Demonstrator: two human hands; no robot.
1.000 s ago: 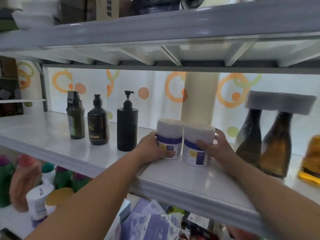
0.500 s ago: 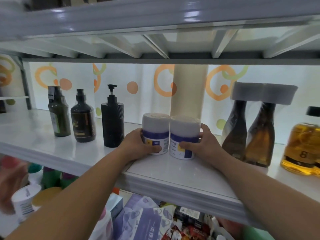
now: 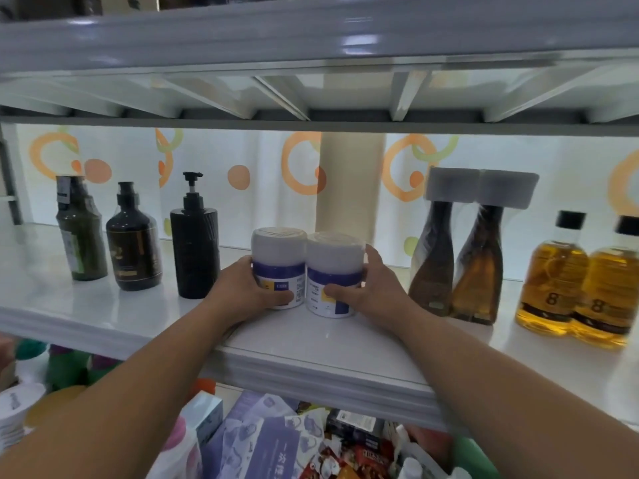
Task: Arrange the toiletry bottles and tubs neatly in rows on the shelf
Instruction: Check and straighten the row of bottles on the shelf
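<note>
left hand (image 3: 249, 292) wraps left tub (image 3: 278, 267), right hand (image 3: 366, 288) wraps right tub (image 3: 333, 274); fingers curled tight, pressing tubs together on shelf (image 3: 311, 344) for neat row.

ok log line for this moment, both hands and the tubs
left hand: grips left tub | right hand: grips right tub | tubs: upright, side by side on shelf | black pump bottle: just left

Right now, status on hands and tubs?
Left hand on left tub, right hand on right tub. Tubs upright, side by side on shelf. Nothing blocking.
</note>
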